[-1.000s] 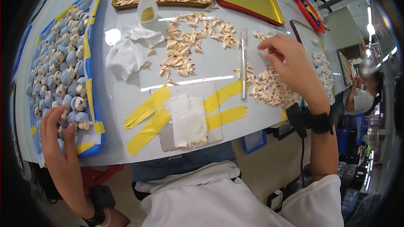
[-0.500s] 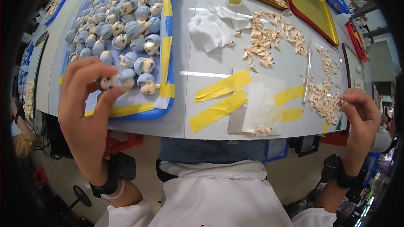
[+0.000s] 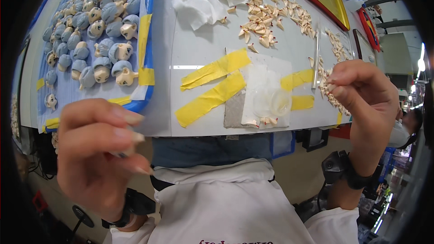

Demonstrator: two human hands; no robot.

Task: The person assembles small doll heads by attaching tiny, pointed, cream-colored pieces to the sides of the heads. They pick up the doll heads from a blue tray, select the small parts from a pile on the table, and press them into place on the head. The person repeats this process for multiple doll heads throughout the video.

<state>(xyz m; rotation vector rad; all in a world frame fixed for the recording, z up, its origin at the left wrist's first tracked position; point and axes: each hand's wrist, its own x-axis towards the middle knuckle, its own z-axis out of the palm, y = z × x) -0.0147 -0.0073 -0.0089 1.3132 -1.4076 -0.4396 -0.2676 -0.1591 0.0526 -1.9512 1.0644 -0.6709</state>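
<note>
What seems a doll head (image 3: 128,150), mostly hidden, is pinched in the left hand (image 3: 97,151), and a tiny pale piece (image 3: 331,86) is narrowly held by the right hand (image 3: 373,92), beside loose pieces (image 3: 333,101) where, if that pinch is slackened, it could be lost.

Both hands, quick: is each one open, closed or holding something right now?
Left hand: closed on a doll head, mostly hidden in its grip.
Right hand: pinched closed, apparently on a small cream piece.

Bright indoor light, pale glare on tabletop (image 3: 203,47), left hand (image 3: 97,149) blurred, fisheye bending, black corners
</note>
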